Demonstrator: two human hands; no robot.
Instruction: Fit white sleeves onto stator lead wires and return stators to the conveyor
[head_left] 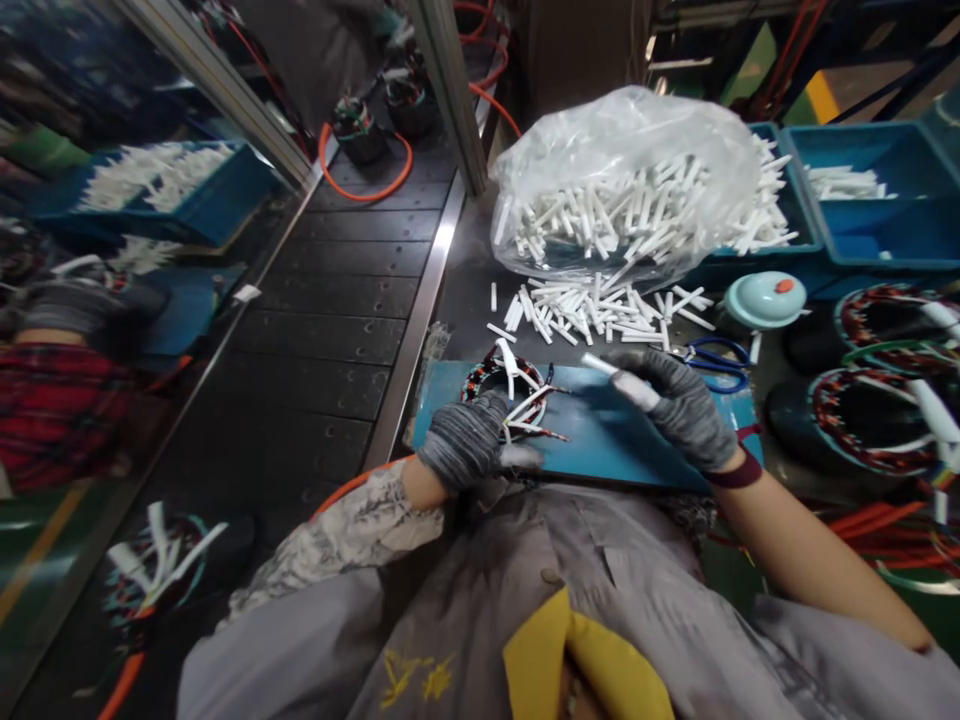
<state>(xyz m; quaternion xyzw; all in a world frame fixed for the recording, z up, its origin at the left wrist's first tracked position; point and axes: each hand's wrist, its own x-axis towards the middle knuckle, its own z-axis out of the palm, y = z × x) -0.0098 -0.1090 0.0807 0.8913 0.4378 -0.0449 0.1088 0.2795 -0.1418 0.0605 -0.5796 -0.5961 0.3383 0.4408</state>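
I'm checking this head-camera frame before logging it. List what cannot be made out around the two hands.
- Left hand: its glove covers the near side of the wound coil, so the grip there is hidden.
- Right hand: the white tube it holds is motion-blurred, so its ends are unclear.
- Scissors: partly hidden behind the right hand.
- Plastic bag: tubes inside too many and small to count.

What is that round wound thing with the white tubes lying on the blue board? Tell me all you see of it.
The round coil-wound ring lies flat at the left end of the blue board. Its windings look dark with reddish and pale flecks. Several white tubes and thin wires stick out of it rightward. The gloved left hand rests on its near edge.
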